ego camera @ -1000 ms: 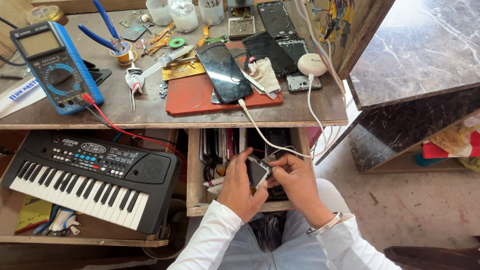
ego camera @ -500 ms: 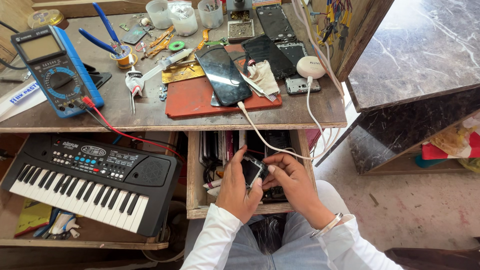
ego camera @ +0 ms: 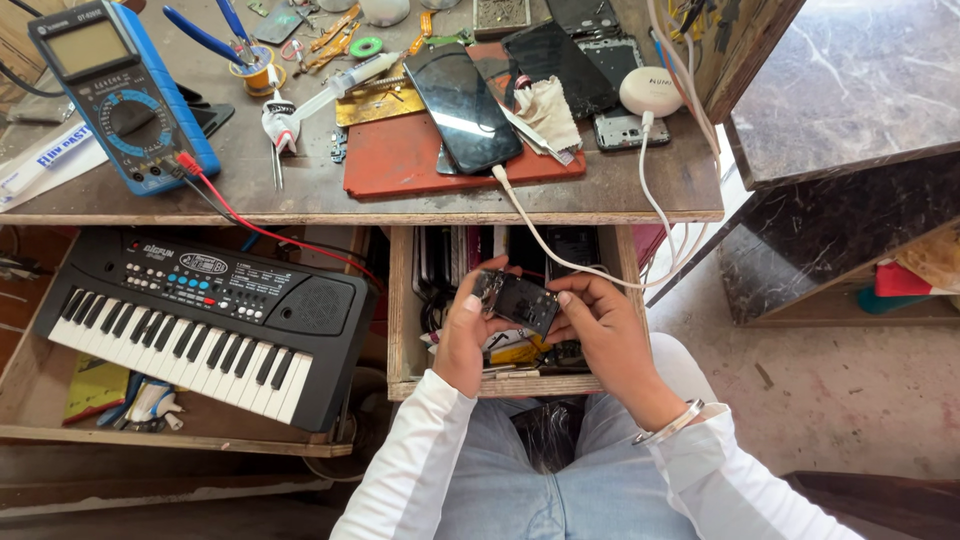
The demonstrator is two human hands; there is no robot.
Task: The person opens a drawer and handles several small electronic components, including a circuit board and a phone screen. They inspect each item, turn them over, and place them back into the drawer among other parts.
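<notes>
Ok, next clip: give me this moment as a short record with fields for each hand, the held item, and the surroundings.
left hand: grips the left end of a small dark phone part
right hand: holds the part's right end
place: over an open wooden drawer under the workbench
on bench: black smartphone on a red mat, blue multimeter
lower shelf: black toy keyboard

Two hands, the left (ego camera: 468,340) and the right (ego camera: 606,335), hold one small dark device (ego camera: 520,298). On the bench (ego camera: 250,190) there is one blue multimeter (ego camera: 120,95), one red mat (ego camera: 410,160), one black phone (ego camera: 462,105) and one white round charger (ego camera: 650,90). Below there is one black keyboard (ego camera: 200,320) and one open drawer (ego camera: 402,330).
</notes>
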